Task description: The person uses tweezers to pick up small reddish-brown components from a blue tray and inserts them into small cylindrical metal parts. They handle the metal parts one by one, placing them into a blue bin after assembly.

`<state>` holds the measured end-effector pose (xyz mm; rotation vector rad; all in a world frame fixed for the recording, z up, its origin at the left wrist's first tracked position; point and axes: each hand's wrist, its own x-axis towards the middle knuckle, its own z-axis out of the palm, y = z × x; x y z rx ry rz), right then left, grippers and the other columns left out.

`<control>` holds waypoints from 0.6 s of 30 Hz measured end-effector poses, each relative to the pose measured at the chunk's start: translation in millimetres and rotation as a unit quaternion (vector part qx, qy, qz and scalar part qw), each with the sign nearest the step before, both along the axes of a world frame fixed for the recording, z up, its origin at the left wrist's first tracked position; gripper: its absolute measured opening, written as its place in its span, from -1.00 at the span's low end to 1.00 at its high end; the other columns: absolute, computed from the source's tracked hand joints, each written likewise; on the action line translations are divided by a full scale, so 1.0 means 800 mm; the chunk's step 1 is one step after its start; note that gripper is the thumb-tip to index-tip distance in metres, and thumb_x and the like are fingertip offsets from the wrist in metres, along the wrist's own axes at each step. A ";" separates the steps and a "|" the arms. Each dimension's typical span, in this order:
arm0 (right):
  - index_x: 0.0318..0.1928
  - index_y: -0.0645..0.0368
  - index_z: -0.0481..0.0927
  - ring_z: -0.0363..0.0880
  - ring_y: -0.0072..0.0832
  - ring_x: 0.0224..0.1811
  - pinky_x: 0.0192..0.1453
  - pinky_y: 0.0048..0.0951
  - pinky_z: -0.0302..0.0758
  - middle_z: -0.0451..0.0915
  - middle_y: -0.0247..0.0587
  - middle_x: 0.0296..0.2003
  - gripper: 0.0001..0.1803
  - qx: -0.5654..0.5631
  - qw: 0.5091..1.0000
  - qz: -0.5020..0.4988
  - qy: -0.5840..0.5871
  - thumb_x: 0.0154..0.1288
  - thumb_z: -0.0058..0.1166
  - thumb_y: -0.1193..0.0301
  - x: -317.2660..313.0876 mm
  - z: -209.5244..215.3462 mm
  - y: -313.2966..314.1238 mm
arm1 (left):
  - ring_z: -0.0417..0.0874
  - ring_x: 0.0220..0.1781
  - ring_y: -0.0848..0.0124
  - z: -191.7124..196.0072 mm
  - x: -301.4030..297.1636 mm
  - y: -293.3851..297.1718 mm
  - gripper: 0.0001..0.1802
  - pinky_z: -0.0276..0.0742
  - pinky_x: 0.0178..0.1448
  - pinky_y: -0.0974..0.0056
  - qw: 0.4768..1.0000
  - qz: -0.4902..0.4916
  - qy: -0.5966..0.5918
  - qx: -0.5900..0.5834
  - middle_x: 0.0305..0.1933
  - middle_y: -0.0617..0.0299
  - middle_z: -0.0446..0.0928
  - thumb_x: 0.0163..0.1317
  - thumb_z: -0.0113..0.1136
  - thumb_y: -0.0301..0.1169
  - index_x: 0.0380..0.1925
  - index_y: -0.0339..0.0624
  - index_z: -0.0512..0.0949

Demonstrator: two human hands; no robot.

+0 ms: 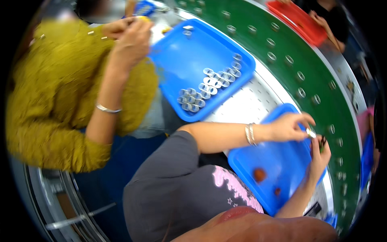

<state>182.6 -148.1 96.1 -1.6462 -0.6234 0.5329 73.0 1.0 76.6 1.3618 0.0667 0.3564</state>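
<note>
My left hand (pixel 287 127), with two silver bracelets at its wrist, is closed in a pinch at a small shiny silvery piece (pixel 310 133). It looks like one of the short rings nearby, but blur hides its exact shape. My right hand (pixel 320 156) is raised against the other side of that piece, fingers curled. A thin dark and green object (pixel 322 142) shows among the right fingers; its kind cannot be made out. Both hands are above the far right part of a blue tray (pixel 246 159), where two brownish-orange spots (pixel 259 174) show.
Another blue tray (pixel 189 52) holds several short silvery rings (pixel 213 82). Beyond runs a curved green conveyor belt (pixel 290 80) carrying spaced rings. On the left, a co-worker in a mustard sleeve (pixel 60 133) works with both hands. A red tray (pixel 296 22) stands across the belt.
</note>
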 end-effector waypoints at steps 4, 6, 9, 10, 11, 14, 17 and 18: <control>-0.45 0.30 0.46 0.36 -0.69 -0.42 -0.30 -0.65 0.29 0.45 -0.41 -0.50 -0.86 0.002 0.997 -0.015 -0.077 0.16 0.09 0.48 -0.017 0.023 0.011 | 0.49 -0.31 0.56 -0.006 0.001 0.003 -0.62 0.47 -0.19 0.45 0.991 0.113 0.014 0.066 -0.35 0.29 0.45 -0.01 0.34 -0.43 -0.20 -0.21 0.42; -0.44 0.29 0.51 0.39 -0.70 -0.44 -0.34 -0.65 0.31 0.48 -0.39 -0.54 -0.84 -0.021 0.995 0.001 -0.097 0.14 0.14 0.43 -0.015 0.028 0.010 | 0.51 -0.28 0.57 0.000 -0.002 0.000 -0.77 0.53 -0.22 0.45 0.992 0.114 0.016 0.056 -0.32 0.28 0.48 0.07 0.26 -0.51 -0.28 -0.27 0.45; -0.40 0.28 0.57 0.39 -0.73 -0.47 -0.39 -0.67 0.32 0.51 -0.41 -0.55 -0.85 0.035 0.998 0.010 -0.049 0.12 0.19 0.42 -0.012 0.016 0.013 | 0.51 -0.35 0.58 0.002 -0.001 -0.003 -0.90 0.50 -0.27 0.50 0.990 0.122 -0.004 0.073 -0.40 0.29 0.49 0.10 0.20 -0.52 -0.39 -0.31 0.50; -0.40 0.26 0.58 0.36 -0.77 -0.49 -0.42 -0.70 0.29 0.51 -0.45 -0.55 -0.86 0.041 0.998 0.012 -0.044 0.11 0.20 0.43 -0.015 0.014 0.013 | 0.52 -0.36 0.57 0.004 -0.005 -0.003 -0.90 0.51 -0.27 0.49 0.994 0.104 0.015 0.041 -0.40 0.28 0.50 0.12 0.19 -0.52 -0.39 -0.31 0.49; -0.40 0.26 0.58 0.36 -0.78 -0.49 -0.42 -0.71 0.28 0.51 -0.46 -0.55 -0.86 0.036 0.998 0.009 -0.043 0.11 0.20 0.43 -0.015 0.012 0.012 | 0.52 -0.36 0.57 0.009 -0.007 -0.003 -0.90 0.52 -0.27 0.49 0.996 0.086 0.033 0.009 -0.41 0.27 0.50 0.13 0.17 -0.52 -0.38 -0.32 0.49; -0.40 0.25 0.58 0.33 -0.81 -0.49 -0.45 -0.73 0.23 0.51 -0.49 -0.54 -0.85 0.028 0.999 0.006 -0.038 0.12 0.20 0.41 -0.014 0.011 0.014 | 0.53 -0.38 0.55 0.013 -0.008 -0.001 -0.88 0.52 -0.26 0.46 0.997 0.064 0.040 -0.019 -0.40 0.25 0.50 0.15 0.16 -0.50 -0.35 -0.34 0.48; -0.40 0.25 0.58 0.32 -0.81 -0.50 -0.45 -0.73 0.23 0.48 -0.50 -0.56 -0.85 0.031 0.998 0.020 -0.047 0.12 0.20 0.41 -0.016 0.010 0.013 | 0.55 -0.38 0.53 0.009 -0.010 0.001 -0.87 0.51 -0.25 0.45 0.998 0.055 0.034 -0.017 -0.41 0.24 0.51 0.17 0.14 -0.49 -0.33 -0.33 0.46; -0.40 0.25 0.58 0.31 -0.81 -0.50 -0.46 -0.73 0.23 0.48 -0.51 -0.56 -0.85 0.035 0.998 0.018 -0.051 0.13 0.20 0.41 -0.017 0.010 0.014 | 0.55 -0.38 0.52 0.009 -0.010 0.003 -0.86 0.51 -0.24 0.43 0.998 0.051 0.032 -0.012 -0.40 0.24 0.51 0.18 0.13 -0.48 -0.31 -0.33 0.46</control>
